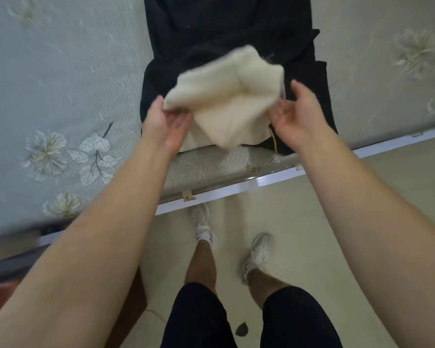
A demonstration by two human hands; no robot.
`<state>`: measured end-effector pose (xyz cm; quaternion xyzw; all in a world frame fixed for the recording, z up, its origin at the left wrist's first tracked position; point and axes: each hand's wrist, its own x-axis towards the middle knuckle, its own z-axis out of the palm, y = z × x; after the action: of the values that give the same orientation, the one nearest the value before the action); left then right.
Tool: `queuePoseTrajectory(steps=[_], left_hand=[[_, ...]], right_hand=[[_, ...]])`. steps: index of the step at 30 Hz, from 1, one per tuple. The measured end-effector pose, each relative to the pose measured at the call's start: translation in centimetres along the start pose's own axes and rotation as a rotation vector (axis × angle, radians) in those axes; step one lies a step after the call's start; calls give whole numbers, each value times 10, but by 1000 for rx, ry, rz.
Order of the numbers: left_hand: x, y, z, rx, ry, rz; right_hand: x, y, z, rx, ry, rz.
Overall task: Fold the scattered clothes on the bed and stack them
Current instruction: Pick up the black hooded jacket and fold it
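Head view: both bare forearms reach out over the bed point(60, 96), palms turned inward. The left hand point(167, 120) holds straight fingers under the left edge of a fluffy, blurred cream garment point(226, 96). The right hand point(295, 114), fingers spread and loose, is just beside its right edge. A flat black garment point(224, 26) lies beneath.

Bunched cream cloth point(226, 96), blurred, up in air above black garment point(211, 26) spread flat on bed point(60, 84), near edge.
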<state>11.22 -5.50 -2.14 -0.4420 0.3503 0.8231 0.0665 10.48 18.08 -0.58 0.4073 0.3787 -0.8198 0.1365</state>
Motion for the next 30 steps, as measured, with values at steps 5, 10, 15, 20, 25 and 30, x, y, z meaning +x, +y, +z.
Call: queuePoseTrajectory(steps=[5,10,15,20,25,30], left_hand=[[49,-8,-13,1454,17,520],[74,-22,-63,2129,-282,437],[81,-28,-72,2277,-328,501],[84,-33,-70,2090,-374,960],[84,-30,-57,2006,-396,819],[90,-14,-42,2076,-397,791]], right_hand=[[49,25,22,-1056,210,-216],[67,66,-9,-1916,-148,-290],[67,92,-4,-2106,-98,-219],[66,86,-4,-2216,122,-536],[56,63,-25,-2332,177,-310],[45,53,-32,-2131,211,-782]])
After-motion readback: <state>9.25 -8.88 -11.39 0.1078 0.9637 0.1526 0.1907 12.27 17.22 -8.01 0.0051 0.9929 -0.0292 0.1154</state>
